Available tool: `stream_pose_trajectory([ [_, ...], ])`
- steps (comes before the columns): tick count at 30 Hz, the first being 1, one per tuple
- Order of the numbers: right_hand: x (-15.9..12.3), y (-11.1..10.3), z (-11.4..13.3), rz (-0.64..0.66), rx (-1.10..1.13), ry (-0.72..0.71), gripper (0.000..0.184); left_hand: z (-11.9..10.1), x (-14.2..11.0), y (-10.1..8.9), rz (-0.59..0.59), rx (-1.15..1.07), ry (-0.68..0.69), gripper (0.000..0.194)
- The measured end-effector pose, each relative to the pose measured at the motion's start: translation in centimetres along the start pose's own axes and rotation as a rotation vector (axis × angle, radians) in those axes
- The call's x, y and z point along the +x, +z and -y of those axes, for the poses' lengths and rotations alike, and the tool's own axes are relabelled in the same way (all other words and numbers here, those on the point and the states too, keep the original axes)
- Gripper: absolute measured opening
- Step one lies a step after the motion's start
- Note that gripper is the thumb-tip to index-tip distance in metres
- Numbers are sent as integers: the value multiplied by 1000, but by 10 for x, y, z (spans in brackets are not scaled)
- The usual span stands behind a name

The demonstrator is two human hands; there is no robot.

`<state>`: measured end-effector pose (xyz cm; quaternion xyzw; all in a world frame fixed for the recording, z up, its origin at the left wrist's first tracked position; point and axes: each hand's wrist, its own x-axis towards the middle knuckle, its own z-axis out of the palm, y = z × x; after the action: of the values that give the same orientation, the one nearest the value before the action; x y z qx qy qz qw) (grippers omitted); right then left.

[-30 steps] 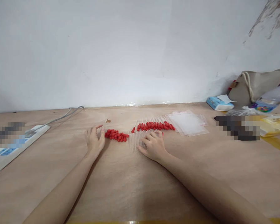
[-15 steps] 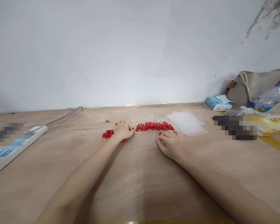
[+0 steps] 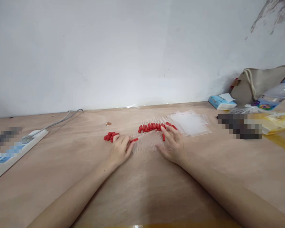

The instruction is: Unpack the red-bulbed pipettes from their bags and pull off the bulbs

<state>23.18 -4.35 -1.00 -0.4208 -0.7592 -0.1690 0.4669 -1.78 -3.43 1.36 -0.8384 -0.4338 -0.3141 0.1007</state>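
Note:
My left hand [image 3: 121, 148] is closed, with a small red bowling-pin-shaped piece [image 3: 134, 140] pinched at its fingertips. Beside those fingers lies a loose pile of the same red pieces [image 3: 109, 136], partly covered by the hand. A row of red pieces [image 3: 152, 127] lies side by side across a sheet of clear ridged plastic [image 3: 144, 144]. My right hand [image 3: 173, 147] is open with thumb and fingers apart, its fingertips over the right end of the row. One single red piece [image 3: 163, 137] stands apart below the row, between that thumb and the fingers.
Clear plastic bags [image 3: 190, 123] lie flat to the right of the row. Farther right are a blue tissue pack [image 3: 219, 103], a beige bag [image 3: 263, 82], a plastic bottle [image 3: 275, 93] and a yellow packet [image 3: 277, 123]. A white power strip [image 3: 16, 155] with a grey cable lies left.
My left hand has drawn back toward me from the pile and now shows a red piece at its fingertips. My right hand's fingers have spread and reached up onto the row's right end.

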Motion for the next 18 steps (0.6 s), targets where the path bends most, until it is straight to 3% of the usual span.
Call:
stream_pose_trajectory([
  [4, 2, -2, 8, 156, 26, -202, 40, -11, -14, 10, -37, -70, 148, 9],
  [7, 2, 4, 13, 218, 51, -248, 22, -15, -14, 13, -58, -87, 203, 5],
  [10, 0, 11, 16, 250, 48, -249, 20, -19, -11, 12, -91, -91, 225, 3],
  [14, -1, 14, 17, 279, 56, -266, 20, -21, -8, 11, -71, -48, 250, 20],
  [18, 0, 11, 18, 277, 87, -297, 18, -21, -8, 12, -48, -33, 286, 12],
])
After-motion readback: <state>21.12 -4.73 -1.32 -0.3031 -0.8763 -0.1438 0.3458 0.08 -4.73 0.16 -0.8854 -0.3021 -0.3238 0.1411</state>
